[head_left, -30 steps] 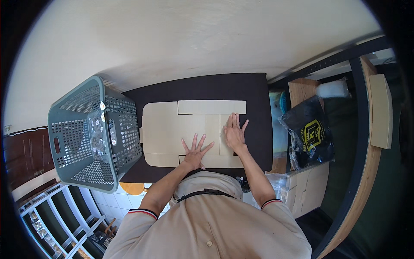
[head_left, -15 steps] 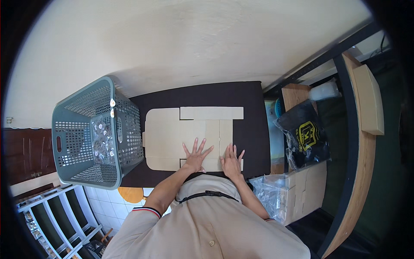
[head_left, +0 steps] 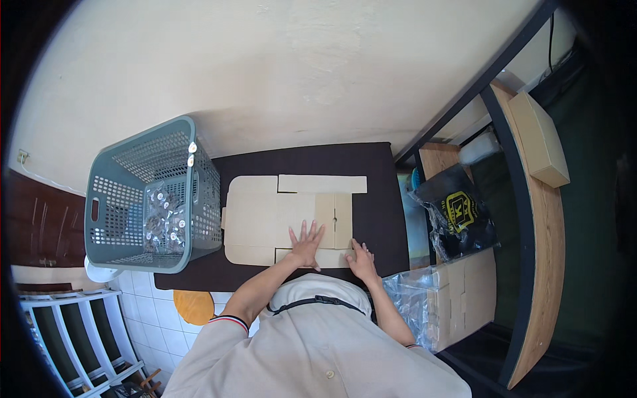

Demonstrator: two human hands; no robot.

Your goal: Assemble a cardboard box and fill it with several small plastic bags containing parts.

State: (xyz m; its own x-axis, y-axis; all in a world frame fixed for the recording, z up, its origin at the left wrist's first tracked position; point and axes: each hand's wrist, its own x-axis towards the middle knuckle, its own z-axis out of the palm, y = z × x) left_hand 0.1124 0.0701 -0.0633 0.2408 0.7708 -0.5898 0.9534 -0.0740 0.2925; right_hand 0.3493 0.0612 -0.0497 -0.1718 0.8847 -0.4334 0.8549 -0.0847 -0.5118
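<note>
A flat, unfolded cardboard box blank (head_left: 272, 219) lies on a dark-covered table (head_left: 381, 199). It has slots, side flaps and creased panels at its right end, and those right panels (head_left: 334, 219) look a little darker than the rest. My left hand (head_left: 306, 249) is spread with its palm down on the blank near its lower middle. By the lower right corner of the blank, my right hand (head_left: 361, 260) rests with fingers stretched out and touching the edge area. Neither hand grasps anything that shows.
To the left stands a grey-green perforated basket (head_left: 189, 232) with clear bags of small items (head_left: 164, 219). On the right are a black plastic package (head_left: 461, 212), wrapped cardboard (head_left: 458, 302) and a wood shelf (head_left: 541, 278) bearing a carton (head_left: 539, 139). An orange stool (head_left: 194, 307) is below the table.
My right hand has slid down toward the blank's lower right corner. The right-end panels look darker and slightly narrower than before. The whole view has shifted a little; my left hand stays on the blank.
</note>
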